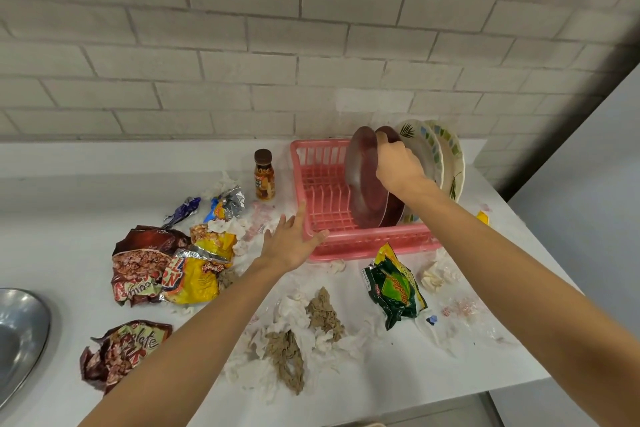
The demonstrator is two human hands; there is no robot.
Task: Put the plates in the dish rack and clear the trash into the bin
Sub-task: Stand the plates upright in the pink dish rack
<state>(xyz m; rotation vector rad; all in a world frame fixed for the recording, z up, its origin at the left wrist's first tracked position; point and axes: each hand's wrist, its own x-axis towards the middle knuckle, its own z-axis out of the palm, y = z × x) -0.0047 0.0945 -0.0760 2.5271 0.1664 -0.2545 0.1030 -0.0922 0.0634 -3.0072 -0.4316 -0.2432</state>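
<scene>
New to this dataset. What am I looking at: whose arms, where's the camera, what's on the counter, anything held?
No machine here: these are a person's two bare arms, filmed by one wide-angle camera worn on their head. The right hand grips the top edge of a dark red round plate standing upright in a pink plastic dish rack, beside a second dark red plate and two cream patterned plates. The left hand is open, fingers spread, against the rack's near left corner. On the white counter lie crumpled snack wrappers and white and brown crumpled tissues. A small brown-capped bottle stands left of the rack. A metal bowl shows at the left edge.
</scene>
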